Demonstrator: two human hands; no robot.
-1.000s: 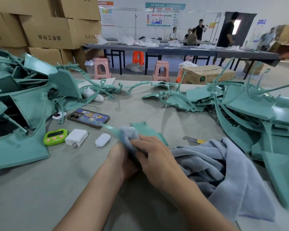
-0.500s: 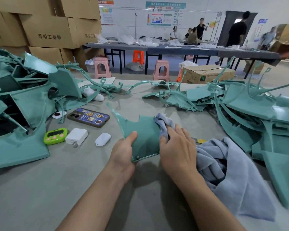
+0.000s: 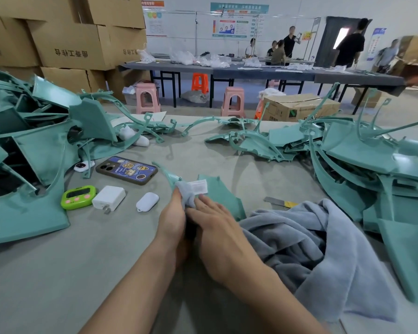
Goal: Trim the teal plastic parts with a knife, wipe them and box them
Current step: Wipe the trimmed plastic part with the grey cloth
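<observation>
Nearest on the grey bench (image 3: 58, 273), both forearms reach in to the middle. The left hand (image 3: 171, 220) grips the near edge of a teal part (image 3: 220, 194), thumb up along its thin curved arm, and holds it tilted just above the bench. The right hand (image 3: 217, 227) is pressed against the left, and its fingers (image 3: 203, 201) hold a bunched fold of the cloth (image 3: 311, 249) on the part; a white label (image 3: 198, 186) on that fold faces up. What remains of the grey-blue cloth lies heaped on the bench to the right, covering the part's lower right corner.

Just past the cloth lies the knife (image 3: 278, 201), its handle end hidden under a fold. Left of the hands sit a white case (image 3: 147, 201), a white charger (image 3: 109, 197) and a green timer (image 3: 77, 197) in a row, with a phone (image 3: 127, 169) face down behind them.

Heaps of teal parts flank the work area: the left heap (image 3: 34, 153) comes close to the timer, and the right heap (image 3: 372, 165) rises behind the cloth.

Beyond the bench stand pink stools (image 3: 147, 98), an orange stool (image 3: 199, 81) and a carton (image 3: 299, 107) on the floor. Stacked boxes (image 3: 70, 44) fill the left. A long dark table (image 3: 263, 72) carries white bags, and several people (image 3: 350, 44) stand by the far wall.
</observation>
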